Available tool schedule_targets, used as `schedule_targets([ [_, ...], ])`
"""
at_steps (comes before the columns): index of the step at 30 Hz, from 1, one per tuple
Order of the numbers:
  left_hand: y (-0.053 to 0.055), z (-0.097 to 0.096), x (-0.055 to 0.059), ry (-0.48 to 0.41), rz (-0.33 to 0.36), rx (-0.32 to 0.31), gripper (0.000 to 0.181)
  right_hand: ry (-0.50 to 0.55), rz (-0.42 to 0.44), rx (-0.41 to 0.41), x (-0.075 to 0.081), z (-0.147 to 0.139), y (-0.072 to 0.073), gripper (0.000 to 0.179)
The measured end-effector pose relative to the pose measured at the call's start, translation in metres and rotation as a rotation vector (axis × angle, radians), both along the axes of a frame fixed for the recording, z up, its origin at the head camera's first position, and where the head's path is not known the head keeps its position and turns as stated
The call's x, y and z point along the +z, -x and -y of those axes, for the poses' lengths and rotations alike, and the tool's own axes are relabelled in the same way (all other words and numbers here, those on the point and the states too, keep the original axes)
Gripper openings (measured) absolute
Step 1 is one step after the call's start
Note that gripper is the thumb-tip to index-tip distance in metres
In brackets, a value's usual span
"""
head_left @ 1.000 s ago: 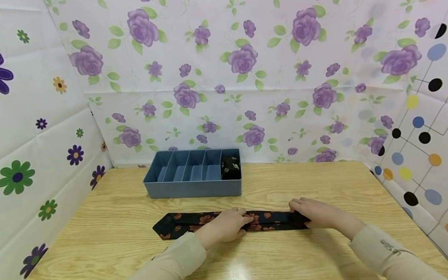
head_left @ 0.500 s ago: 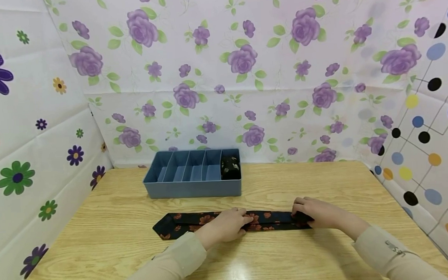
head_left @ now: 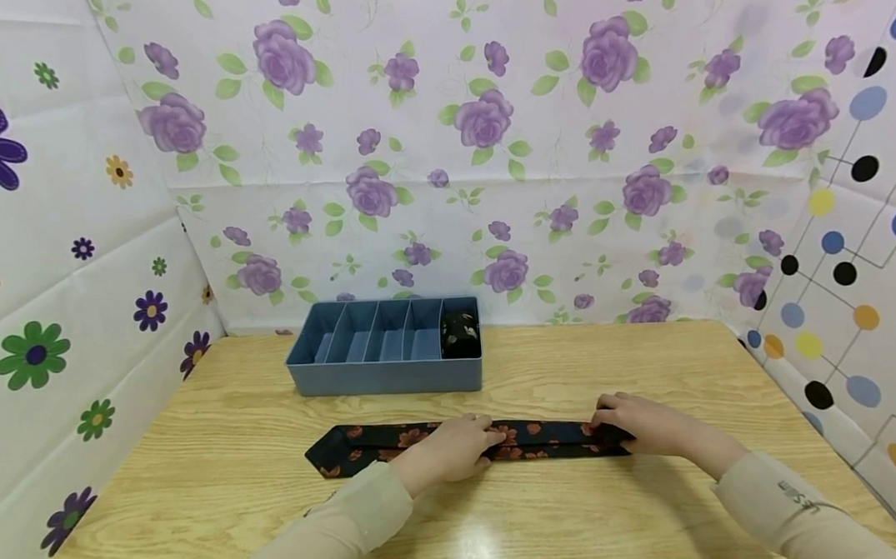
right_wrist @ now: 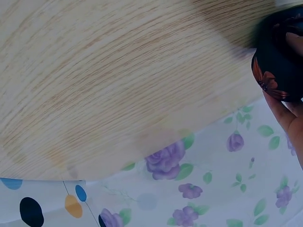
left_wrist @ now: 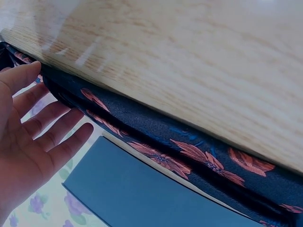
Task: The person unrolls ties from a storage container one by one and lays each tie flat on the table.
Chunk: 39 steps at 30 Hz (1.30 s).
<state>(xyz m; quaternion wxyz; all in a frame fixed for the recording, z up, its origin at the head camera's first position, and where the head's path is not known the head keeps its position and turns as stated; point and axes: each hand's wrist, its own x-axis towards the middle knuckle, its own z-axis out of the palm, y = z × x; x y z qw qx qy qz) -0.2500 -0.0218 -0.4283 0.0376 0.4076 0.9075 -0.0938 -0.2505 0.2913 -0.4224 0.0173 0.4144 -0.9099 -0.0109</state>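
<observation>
Necktie — on table | box — behind it | roll inside, far right

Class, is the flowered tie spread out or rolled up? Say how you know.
Partly both: the tie lies flat toward its pointed end, but its other end is curled into a rounded bundle at the right grip.

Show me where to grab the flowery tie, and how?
I'd take the tie by its rounded end, coming from the right and pinching its opposite sides. That end bulges up, so there's probably more to hold; the rest lies flat on the table.
</observation>
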Motion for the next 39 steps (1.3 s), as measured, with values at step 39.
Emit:
schedule_targets([
  [39, -0.002, -0.001, -0.013, -0.105, -0.237, -0.057, 0.031, 0.056, 0.041, -0.03, 0.004, -0.021, -0.004, 0.038],
])
